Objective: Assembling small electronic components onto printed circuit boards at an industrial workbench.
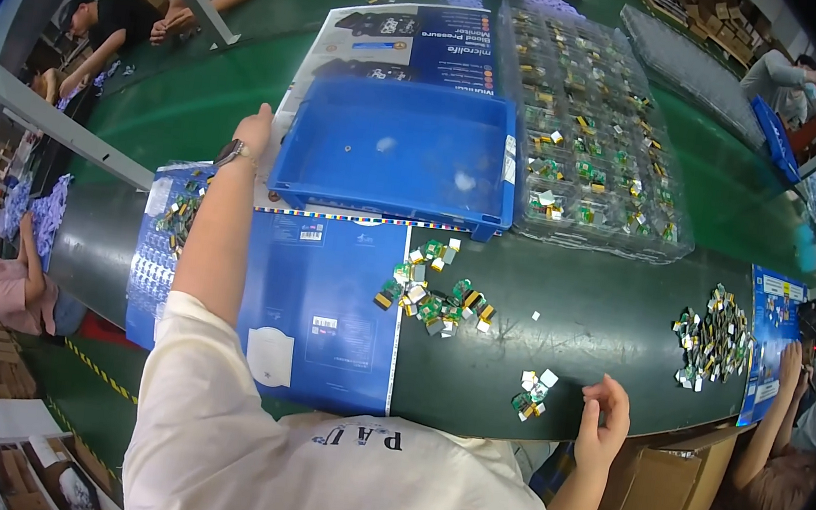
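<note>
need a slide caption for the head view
Left hand beside a blue tray, right hand near a small cluster of green-and-white parts on a dark workbench.

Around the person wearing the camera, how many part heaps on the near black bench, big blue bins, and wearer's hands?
Heaps: 4 (left heap, middle heap, small heap, right heap)
Blue bin: 1
Hands: 2 (left hand, right hand)
Total: 7

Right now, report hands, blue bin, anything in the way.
Left hand beside blue plastic bin, contact unclear. Right hand loosely curled near small circuit-board pile. Clear compartment trays close on bin's right.
</note>
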`<act>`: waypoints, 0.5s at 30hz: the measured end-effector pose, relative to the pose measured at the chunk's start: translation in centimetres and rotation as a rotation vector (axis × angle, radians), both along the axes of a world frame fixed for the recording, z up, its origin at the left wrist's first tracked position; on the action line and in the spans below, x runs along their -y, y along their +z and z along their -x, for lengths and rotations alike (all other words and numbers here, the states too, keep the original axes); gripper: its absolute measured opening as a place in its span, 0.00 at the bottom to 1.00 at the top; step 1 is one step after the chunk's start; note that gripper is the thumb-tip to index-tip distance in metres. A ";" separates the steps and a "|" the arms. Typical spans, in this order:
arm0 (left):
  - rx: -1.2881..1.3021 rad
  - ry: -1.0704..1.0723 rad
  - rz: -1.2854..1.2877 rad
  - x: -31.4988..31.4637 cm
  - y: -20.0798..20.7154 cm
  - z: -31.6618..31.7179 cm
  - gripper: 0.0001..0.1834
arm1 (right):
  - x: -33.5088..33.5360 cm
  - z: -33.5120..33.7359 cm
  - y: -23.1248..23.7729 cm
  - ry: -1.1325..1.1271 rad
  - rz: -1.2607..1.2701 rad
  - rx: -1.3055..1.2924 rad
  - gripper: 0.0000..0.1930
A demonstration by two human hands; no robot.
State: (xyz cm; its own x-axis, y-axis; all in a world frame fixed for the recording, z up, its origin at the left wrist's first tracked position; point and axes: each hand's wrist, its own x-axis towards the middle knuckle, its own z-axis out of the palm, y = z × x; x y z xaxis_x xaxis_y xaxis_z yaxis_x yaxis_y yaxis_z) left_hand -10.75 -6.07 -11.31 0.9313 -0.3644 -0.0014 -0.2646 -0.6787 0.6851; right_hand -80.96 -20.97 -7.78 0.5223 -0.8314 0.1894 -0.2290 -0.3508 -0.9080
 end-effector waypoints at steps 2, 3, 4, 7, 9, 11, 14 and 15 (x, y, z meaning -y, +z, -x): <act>-0.060 -0.033 0.078 -0.2 -1.2 -0.6 0.36 | 0.1 -0.1 -0.1 0.022 0.003 -0.011 0.16; -0.118 -0.064 0.154 -0.4 -1.5 -0.6 0.35 | 0.1 -0.2 -0.1 0.021 0.002 -0.013 0.16; -0.119 -0.063 0.154 -0.4 -1.7 -0.7 0.35 | 0.2 -0.3 0.0 0.034 0.025 -0.015 0.15; -0.105 -0.035 0.155 -0.6 -2.0 -0.7 0.34 | 0.3 -0.7 0.4 0.054 0.076 -0.028 0.14; -0.084 -0.009 0.177 -0.6 -2.0 -0.2 0.33 | 0.3 -0.7 0.8 0.054 0.099 -0.041 0.13; -0.069 -0.008 0.176 -0.6 -1.7 0.2 0.33 | 0.2 -0.6 1.3 0.068 0.155 -0.127 0.10; 0.034 -0.050 0.026 -0.3 -1.0 1.1 0.33 | 0.2 -0.3 1.6 0.037 0.243 -0.204 0.09; 0.141 -0.085 -0.114 -0.3 -0.7 1.3 0.34 | 0.3 -0.5 2.2 0.043 0.283 -0.269 0.10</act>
State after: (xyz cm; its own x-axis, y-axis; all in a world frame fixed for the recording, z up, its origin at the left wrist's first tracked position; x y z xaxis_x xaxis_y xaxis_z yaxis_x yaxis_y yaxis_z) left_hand -12.08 -5.76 -12.01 0.8911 -0.4464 0.0812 -0.4120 -0.7210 0.5571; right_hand -80.45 -21.26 -5.60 0.6176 -0.7424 0.2597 -0.4252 -0.5930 -0.6838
